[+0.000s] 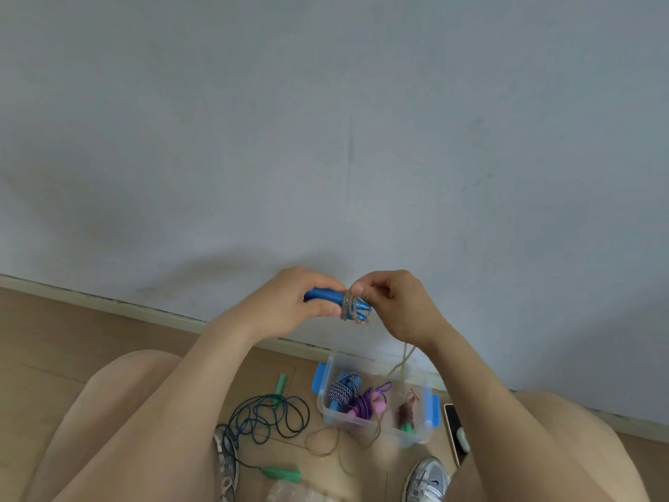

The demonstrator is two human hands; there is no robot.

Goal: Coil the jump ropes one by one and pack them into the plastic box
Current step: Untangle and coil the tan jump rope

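I have the left hand [286,302] up in front of the wall [325,139], fingers curled round the blue handles [324,296]. Right hand [402,306] pinches the tan rope [353,309], a few turns of it wound round the handles' right end. Its tail drops past the right wrist, across the plastic box [414,434], to loose loops on the floor [72,338] at the box's near side. Box sits open at the floor's wall edge and holds a blue-white rope [342,389], purple rope [364,402] and brown rope [407,411]. Left of it lies an uncoiled dark rope with green handles [284,474]. Phone [452,425] lies just right of the box.
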